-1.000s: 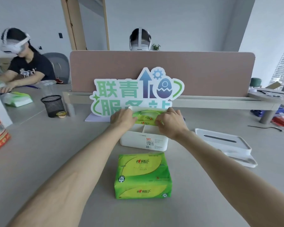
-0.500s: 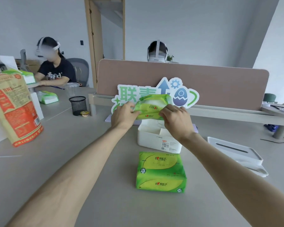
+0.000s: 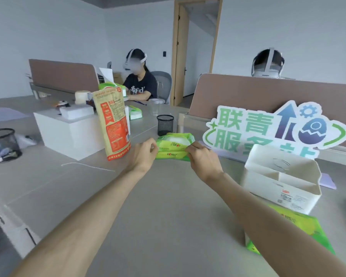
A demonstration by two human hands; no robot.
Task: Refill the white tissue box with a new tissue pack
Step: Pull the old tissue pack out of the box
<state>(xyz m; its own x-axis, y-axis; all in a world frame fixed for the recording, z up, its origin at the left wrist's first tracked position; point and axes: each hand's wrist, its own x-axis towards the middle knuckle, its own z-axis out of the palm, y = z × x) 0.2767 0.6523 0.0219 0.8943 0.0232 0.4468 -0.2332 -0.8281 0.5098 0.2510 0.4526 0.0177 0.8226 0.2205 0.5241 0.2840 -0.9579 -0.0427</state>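
Both my hands hold a nearly flat, used green tissue pack (image 3: 173, 145) above the table, left of the box. My left hand (image 3: 143, 154) pinches its left end and my right hand (image 3: 203, 158) grips its right end. The white tissue box (image 3: 284, 186) stands open and lidless at the right, its divided inside showing no pack. A full green tissue pack (image 3: 300, 224) lies on the table in front of the box, partly hidden by my right forearm.
An orange-and-tan standing bag (image 3: 113, 124) is just left of my hands, beside a white block (image 3: 68, 130). A black mesh pen cup (image 3: 165, 124) stands behind the held pack. A green-lettered sign (image 3: 268, 126) leans on the desk divider. Two people with headsets sit beyond.
My hands lifted the used green pack out of the white box and carried it left, away from the box. My view swung left with it.
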